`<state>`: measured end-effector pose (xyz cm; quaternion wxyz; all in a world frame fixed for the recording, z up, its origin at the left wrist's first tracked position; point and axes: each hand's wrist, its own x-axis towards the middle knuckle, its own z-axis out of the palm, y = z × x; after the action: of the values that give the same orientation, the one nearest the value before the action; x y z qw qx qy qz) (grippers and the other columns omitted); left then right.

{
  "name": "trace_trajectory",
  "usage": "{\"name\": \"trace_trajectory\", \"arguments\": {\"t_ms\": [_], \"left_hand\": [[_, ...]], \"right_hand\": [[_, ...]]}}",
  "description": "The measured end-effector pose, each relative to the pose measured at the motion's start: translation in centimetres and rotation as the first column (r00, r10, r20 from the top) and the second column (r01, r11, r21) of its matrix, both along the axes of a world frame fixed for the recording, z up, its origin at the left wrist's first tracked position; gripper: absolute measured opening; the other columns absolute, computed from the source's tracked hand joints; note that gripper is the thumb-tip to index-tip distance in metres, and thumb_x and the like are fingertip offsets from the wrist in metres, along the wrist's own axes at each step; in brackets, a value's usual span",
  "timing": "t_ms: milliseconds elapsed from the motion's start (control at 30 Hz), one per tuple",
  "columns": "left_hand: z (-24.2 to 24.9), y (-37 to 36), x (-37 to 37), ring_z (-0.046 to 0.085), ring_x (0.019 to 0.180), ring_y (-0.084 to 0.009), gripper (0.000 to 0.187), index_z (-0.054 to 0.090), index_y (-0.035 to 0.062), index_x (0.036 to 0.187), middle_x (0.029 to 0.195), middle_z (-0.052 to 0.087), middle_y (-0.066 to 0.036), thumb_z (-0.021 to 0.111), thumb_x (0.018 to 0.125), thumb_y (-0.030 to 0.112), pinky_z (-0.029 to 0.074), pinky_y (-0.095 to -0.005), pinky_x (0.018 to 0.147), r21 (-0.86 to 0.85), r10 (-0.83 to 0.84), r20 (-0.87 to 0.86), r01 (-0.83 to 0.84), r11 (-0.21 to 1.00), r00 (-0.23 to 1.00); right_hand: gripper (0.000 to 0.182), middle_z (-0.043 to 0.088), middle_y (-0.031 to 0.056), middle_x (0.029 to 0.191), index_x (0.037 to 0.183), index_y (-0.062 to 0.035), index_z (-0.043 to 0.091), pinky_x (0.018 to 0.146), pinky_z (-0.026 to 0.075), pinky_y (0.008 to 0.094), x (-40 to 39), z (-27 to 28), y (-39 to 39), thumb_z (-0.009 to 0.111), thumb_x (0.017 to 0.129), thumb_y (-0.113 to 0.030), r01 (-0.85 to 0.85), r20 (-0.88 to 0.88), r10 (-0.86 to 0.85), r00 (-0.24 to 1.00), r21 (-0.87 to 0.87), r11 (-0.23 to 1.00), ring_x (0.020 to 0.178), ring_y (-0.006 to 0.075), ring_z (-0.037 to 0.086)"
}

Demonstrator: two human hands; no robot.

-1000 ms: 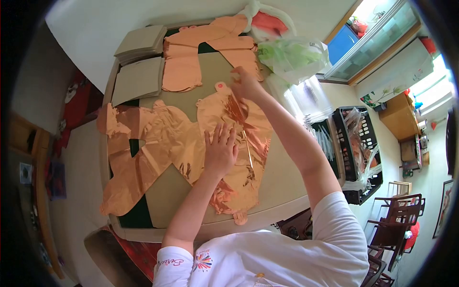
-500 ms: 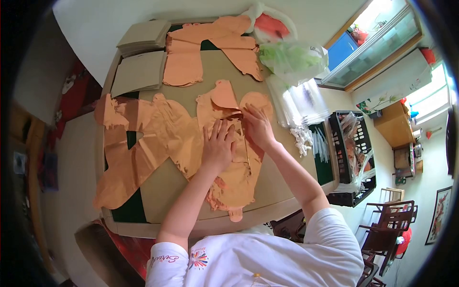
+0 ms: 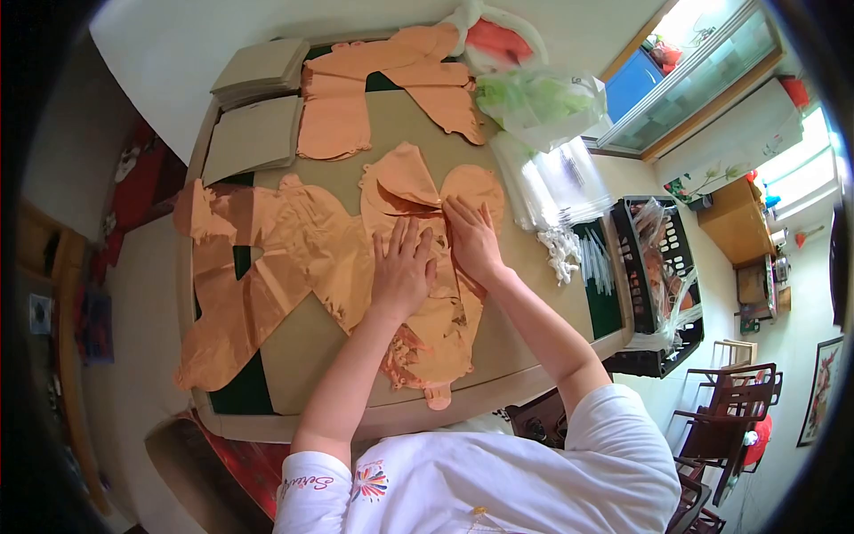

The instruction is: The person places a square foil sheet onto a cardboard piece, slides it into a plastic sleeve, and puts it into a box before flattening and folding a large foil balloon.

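A flat, uninflated rose-gold foil balloon (image 3: 436, 351) lies on the table in front of me, with a folded-over flap (image 3: 411, 185) near its far end. My left hand (image 3: 402, 271) rests palm down on its middle, fingers stretched out. Just to the right, my right hand (image 3: 471, 236) also lies flat on the foil, fingertips by the flap's edge. Foil under both palms is hidden. On the left, another creased rose-gold foil balloon (image 3: 231, 329) spreads out and meets the first one.
More flat foil balloons (image 3: 334, 125) are piled at the back beside two stacks of grey-brown card (image 3: 253, 138). Clear plastic sleeves (image 3: 565, 182), a green-and-white bag (image 3: 543, 107) and thin clear straws (image 3: 596, 262) lie to the right. A black crate (image 3: 654, 285) stands beyond the table's right edge.
The flap on the balloon lies lower and flatter, turned toward me. My right hand has shifted slightly left; my left hand stays flat in nearly the same place.
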<state>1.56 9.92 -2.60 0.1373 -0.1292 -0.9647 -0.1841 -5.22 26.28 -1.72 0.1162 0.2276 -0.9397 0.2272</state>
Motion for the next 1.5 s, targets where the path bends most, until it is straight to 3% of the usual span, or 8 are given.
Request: {"name": "trace_trajectory", "arguments": {"t_ms": [267, 567, 667, 967, 1067, 1167, 1500], "left_hand": [[0.2, 0.0, 0.0, 0.027, 0.141, -0.0311, 0.049, 0.048, 0.0077, 0.136, 0.149, 0.036, -0.015, 0.049, 0.094, 0.031, 0.018, -0.0594, 0.113, -0.011, 0.001, 0.015, -0.001, 1.000, 1.000], [0.0, 0.0, -0.1, 0.027, 0.141, -0.0309, 0.049, 0.048, 0.0084, 0.137, 0.149, 0.036, -0.015, 0.047, 0.095, 0.033, 0.017, -0.0595, 0.113, -0.021, 0.000, 0.035, 0.001, 1.000, 0.999], [0.2, -0.1, 0.0, 0.026, 0.142, -0.0308, 0.049, 0.047, 0.0085, 0.137, 0.149, 0.036, -0.015, 0.047, 0.095, 0.033, 0.017, -0.0593, 0.114, -0.013, -0.004, 0.037, 0.005, 1.000, 0.999], [0.1, 0.0, 0.0, 0.028, 0.140, -0.0318, 0.049, 0.047, 0.0080, 0.137, 0.147, 0.037, -0.015, 0.050, 0.094, 0.031, 0.019, -0.0586, 0.112, -0.011, 0.000, 0.019, 0.000, 1.000, 1.000], [0.2, 0.0, 0.0, 0.029, 0.139, -0.0322, 0.048, 0.048, 0.0077, 0.136, 0.146, 0.038, -0.016, 0.051, 0.093, 0.030, 0.020, -0.0586, 0.111, -0.015, -0.003, 0.002, 0.003, 1.000, 1.000], [0.2, 0.0, 0.0, 0.029, 0.139, -0.0323, 0.048, 0.048, 0.0076, 0.136, 0.145, 0.039, -0.016, 0.051, 0.093, 0.029, 0.020, -0.0586, 0.111, -0.018, -0.003, -0.006, 0.003, 1.000, 1.000], [0.1, -0.1, -0.1, 0.030, 0.139, -0.0331, 0.048, 0.048, 0.0081, 0.136, 0.146, 0.038, -0.016, 0.052, 0.093, 0.029, 0.019, -0.0591, 0.112, -0.007, -0.007, 0.006, 0.007, 1.000, 1.000]], "right_hand": [[0.050, 0.049, 0.0100, 0.140, 0.135, -0.0058, 0.051, 0.115, 0.020, 0.0541, 0.9, 0.5, -0.4, 0.052, 0.086, -0.001, -0.066, -0.049, 0.068, 0.996, 0.049, 0.997, 0.136, 0.0271, 0.039], [0.046, 0.051, 0.0102, 0.139, 0.132, -0.0049, 0.053, 0.115, 0.022, 0.0513, 0.4, 0.5, -0.2, 0.054, 0.086, -0.002, -0.142, 0.011, 0.142, 0.990, 0.088, 0.986, 0.135, 0.0261, 0.040], [0.044, 0.051, 0.0120, 0.138, 0.132, -0.0048, 0.053, 0.114, 0.024, 0.0505, -0.4, -0.2, -0.4, 0.053, 0.088, -0.004, 0.027, -0.013, -0.029, 0.999, -0.134, 0.991, 0.134, 0.0274, 0.041], [0.048, 0.048, 0.0161, 0.140, 0.136, -0.0010, 0.047, 0.114, 0.026, 0.0492, 0.5, 0.6, -0.6, 0.051, 0.089, -0.005, -0.181, 0.001, 0.181, 0.984, 0.019, 0.983, 0.134, 0.0305, 0.040], [0.048, 0.048, 0.0170, 0.140, 0.138, -0.0010, 0.044, 0.114, 0.026, 0.0485, 0.4, 0.4, -0.6, 0.050, 0.091, -0.009, -0.177, -0.029, 0.178, 0.984, 0.018, 0.984, 0.134, 0.0312, 0.040], [0.048, 0.046, 0.0181, 0.141, 0.140, -0.0010, 0.042, 0.114, 0.026, 0.0478, 0.2, -0.1, -0.8, 0.050, 0.095, -0.015, -0.068, -0.031, 0.067, 0.997, -0.039, 0.997, 0.134, 0.0321, 0.039], [0.050, 0.045, 0.0162, 0.143, 0.141, -0.0018, 0.040, 0.115, 0.024, 0.0473, 0.3, -0.2, -0.9, 0.048, 0.097, -0.023, -0.134, -0.067, 0.140, 0.988, 0.088, 0.987, 0.137, 0.0312, 0.036]]}}
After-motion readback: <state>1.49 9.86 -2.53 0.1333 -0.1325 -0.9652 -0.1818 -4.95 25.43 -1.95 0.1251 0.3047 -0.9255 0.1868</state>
